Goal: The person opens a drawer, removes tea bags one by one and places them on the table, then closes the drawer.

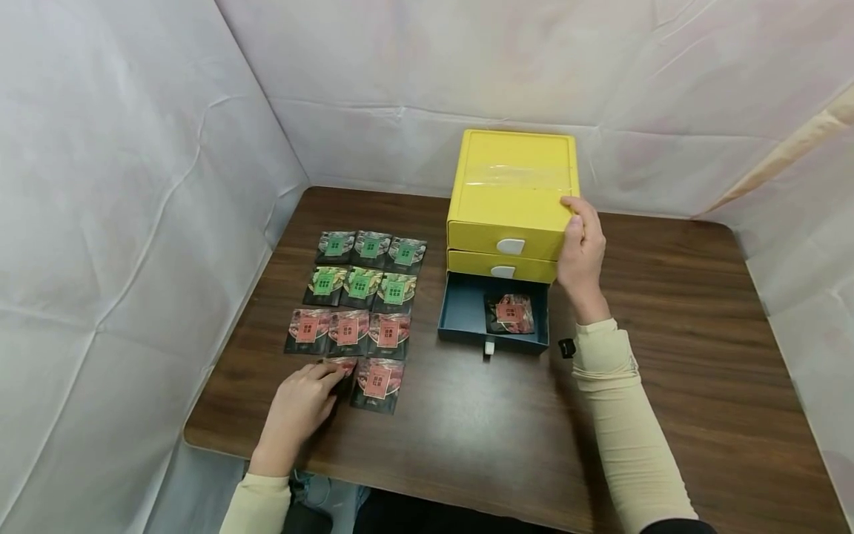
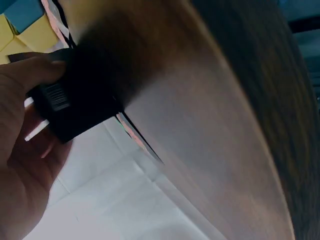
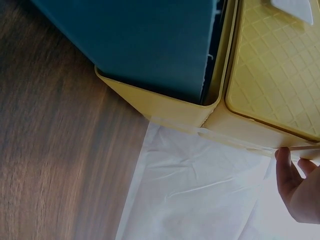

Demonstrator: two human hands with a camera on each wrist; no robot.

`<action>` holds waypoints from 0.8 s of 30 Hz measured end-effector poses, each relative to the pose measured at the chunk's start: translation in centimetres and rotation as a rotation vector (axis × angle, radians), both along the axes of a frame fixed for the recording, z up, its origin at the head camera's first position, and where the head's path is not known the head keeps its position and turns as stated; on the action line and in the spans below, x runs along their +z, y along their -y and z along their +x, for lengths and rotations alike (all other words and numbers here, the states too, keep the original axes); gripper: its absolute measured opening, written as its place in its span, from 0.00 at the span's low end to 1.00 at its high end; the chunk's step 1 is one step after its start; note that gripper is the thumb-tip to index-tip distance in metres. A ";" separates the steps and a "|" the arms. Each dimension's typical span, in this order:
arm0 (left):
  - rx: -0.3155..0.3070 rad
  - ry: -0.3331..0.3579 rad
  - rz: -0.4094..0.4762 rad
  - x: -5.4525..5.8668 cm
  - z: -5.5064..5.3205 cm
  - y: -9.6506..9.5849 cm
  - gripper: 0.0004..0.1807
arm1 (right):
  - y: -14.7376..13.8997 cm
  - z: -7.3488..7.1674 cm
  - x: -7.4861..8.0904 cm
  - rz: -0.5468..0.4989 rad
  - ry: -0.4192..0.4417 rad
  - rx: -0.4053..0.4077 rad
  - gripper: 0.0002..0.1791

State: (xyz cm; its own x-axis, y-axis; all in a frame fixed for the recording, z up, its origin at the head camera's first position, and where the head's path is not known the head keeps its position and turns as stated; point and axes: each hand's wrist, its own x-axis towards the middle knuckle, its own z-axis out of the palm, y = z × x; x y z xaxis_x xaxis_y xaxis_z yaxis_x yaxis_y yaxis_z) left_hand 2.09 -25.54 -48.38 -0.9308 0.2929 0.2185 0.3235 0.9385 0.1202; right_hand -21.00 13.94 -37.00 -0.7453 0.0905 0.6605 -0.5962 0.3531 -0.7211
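Observation:
With thumb and fingers, my left hand [image 1: 303, 404] pinches a red-labelled sachet [image 1: 345, 364] at the near left of the rows. In the left wrist view the dark back of that sachet [image 2: 82, 97], with its barcode, is lifted at an angle over the table. Beside it lies another red-labelled sachet [image 1: 376, 384]. On the upper right edge of a yellow drawer box [image 1: 514, 178], my right hand [image 1: 582, 256] rests with its fingertips against the side. The box's blue bottom drawer [image 1: 460, 311] is pulled out, and one red-labelled sachet [image 1: 512, 313] lies inside.
Beyond the left hand, rows of red [image 1: 348, 331], light green [image 1: 361, 285] and darker green sachets [image 1: 370, 247] lie on the wooden table [image 1: 467, 430]. Two yellow drawers with white tabs [image 1: 511, 245] are closed above the blue one. White cloth [image 1: 167, 185] surrounds the table.

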 end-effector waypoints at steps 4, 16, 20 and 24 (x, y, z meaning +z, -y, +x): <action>0.039 0.122 -0.014 -0.2 0.0 -0.3 0.25 | -0.6 -1.0 -1.2 -0.015 0.010 -0.011 0.23; 0.064 0.243 -0.020 1.1 0.3 -0.6 0.23 | -1.3 -2.2 -3.5 0.008 0.041 -0.030 0.24; -0.020 0.072 0.069 1.7 -0.7 -1.4 0.13 | -1.4 -2.3 -3.5 0.015 0.037 -0.025 0.24; -0.151 -0.045 0.155 2.9 -2.9 -3.6 0.08 | -1.5 -2.4 -3.4 0.013 0.034 -0.015 0.24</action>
State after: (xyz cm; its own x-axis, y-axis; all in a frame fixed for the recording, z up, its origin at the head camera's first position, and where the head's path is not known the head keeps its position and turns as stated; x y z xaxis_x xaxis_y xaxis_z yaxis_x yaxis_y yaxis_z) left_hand -0.79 -21.90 -45.45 -0.8674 0.3878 0.3118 0.4671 0.8506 0.2414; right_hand -23.43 15.39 -40.43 -0.7657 0.0936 0.6363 -0.5662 0.3712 -0.7359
